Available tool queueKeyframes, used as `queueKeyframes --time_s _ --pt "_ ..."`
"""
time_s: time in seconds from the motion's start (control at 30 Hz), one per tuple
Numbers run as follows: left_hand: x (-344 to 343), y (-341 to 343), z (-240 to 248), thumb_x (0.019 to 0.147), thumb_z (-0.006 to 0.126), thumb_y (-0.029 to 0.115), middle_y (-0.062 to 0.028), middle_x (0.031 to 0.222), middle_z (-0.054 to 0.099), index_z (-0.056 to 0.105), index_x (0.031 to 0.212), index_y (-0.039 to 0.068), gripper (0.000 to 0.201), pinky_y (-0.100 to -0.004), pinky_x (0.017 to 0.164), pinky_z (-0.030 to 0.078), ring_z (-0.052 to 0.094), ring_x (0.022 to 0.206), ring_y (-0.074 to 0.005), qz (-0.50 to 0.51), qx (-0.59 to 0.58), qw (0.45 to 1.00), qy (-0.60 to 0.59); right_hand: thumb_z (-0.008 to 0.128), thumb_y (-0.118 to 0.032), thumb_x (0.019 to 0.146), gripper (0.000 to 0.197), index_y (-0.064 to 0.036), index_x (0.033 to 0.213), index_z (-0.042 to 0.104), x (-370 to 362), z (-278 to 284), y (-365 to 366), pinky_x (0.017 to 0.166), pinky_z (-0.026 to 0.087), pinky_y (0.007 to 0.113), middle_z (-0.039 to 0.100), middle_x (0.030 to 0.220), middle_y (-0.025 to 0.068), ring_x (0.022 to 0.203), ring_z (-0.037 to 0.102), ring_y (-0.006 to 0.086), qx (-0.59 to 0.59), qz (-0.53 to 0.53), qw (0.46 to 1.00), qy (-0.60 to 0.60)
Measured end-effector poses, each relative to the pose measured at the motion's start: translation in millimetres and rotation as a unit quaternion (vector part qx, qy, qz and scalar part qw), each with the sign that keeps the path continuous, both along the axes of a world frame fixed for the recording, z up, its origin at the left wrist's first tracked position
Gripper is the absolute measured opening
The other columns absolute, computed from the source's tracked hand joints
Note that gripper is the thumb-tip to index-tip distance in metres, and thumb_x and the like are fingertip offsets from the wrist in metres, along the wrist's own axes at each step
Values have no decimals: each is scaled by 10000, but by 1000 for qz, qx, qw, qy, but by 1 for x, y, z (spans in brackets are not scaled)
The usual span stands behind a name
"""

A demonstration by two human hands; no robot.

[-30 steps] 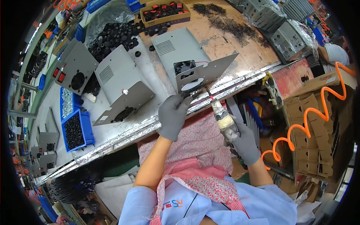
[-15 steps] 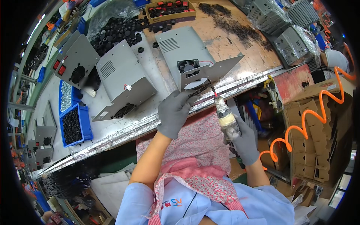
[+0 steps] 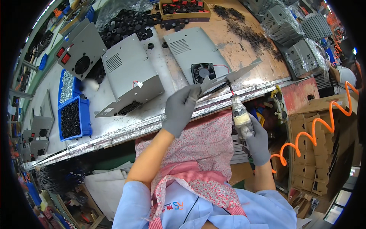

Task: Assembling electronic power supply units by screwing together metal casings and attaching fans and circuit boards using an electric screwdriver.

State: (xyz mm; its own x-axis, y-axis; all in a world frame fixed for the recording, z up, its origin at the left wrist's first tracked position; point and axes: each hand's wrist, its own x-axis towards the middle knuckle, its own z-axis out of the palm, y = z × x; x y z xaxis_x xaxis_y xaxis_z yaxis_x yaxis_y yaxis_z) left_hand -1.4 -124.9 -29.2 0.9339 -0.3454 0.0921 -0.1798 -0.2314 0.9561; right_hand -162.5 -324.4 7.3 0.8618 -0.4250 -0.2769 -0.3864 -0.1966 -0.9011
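In a grey glove, my left hand point(image 3: 180, 110) closes on the left end of a bent grey metal panel point(image 3: 190, 47) at the bench edge. A small black cooling fan point(image 3: 202, 72) with red wires lies against this panel's upright flange. My right hand point(image 3: 256, 141), also gloved, is wrapped round a taped air screwdriver point(image 3: 241, 117). The bit points away from me and meets the flange's near side by a dark piece; the screw itself is too small to make out.
A second grey panel point(image 3: 127, 72) with a fan stands to the left, near blue bins of black screws point(image 3: 70, 120) and silver screws point(image 3: 68, 87). Black caps point(image 3: 127, 28) and a carton of red switches point(image 3: 185, 16) lie behind. An orange coiled hose point(image 3: 299, 145) hangs at right.
The panel's flange has tipped and shifted right, so more of the fan shows. Both hands and the screwdriver sit slightly further right in the picture, and the whole view has shifted a little.
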Motion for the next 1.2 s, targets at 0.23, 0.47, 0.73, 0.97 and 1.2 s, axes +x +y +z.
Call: queueKeyframes --time_s 0.23,0.47,0.73,0.97,1.2 --pt "69 -33 25 778 666 466 -125 991 612 647 1082 79 493 -379 782 488 618 912 -298 32 243 959 -141 609 -120 829 528 -10 1322 455 5 19 -4 612 455 199 615 980 34 719 550 55 39 11 999 14" --pt "87 -48 34 766 695 377 -108 908 610 677 905 94 315 -403 756 465 598 895 -306 -62 302 943 -129 605 -100 833 532 -4 1330 441 7 21 -2 504 405 185 604 902 22 606 506 38 41 8 999 13" --pt "83 -37 36 755 706 332 -52 785 580 646 811 12 331 -312 634 425 535 700 -162 -183 71 980 14 593 -61 833 538 -3 1343 430 7 16 -6 560 428 194 599 908 23 657 518 47 26 18 999 7" --pt "85 -48 19 822 656 276 -9 745 588 665 873 -11 292 -231 592 392 483 668 -67 -249 29 965 81 583 -56 848 593 -8 1398 366 13 20 -7 709 434 207 562 1065 39 789 514 83 -2 47 999 -28" --pt "72 -46 12 849 633 279 -26 678 603 684 855 -17 300 -246 588 423 521 647 -77 -172 -115 964 168 522 -195 925 554 18 1402 338 6 7 -28 779 423 259 543 1060 97 849 506 142 -133 161 976 -54"
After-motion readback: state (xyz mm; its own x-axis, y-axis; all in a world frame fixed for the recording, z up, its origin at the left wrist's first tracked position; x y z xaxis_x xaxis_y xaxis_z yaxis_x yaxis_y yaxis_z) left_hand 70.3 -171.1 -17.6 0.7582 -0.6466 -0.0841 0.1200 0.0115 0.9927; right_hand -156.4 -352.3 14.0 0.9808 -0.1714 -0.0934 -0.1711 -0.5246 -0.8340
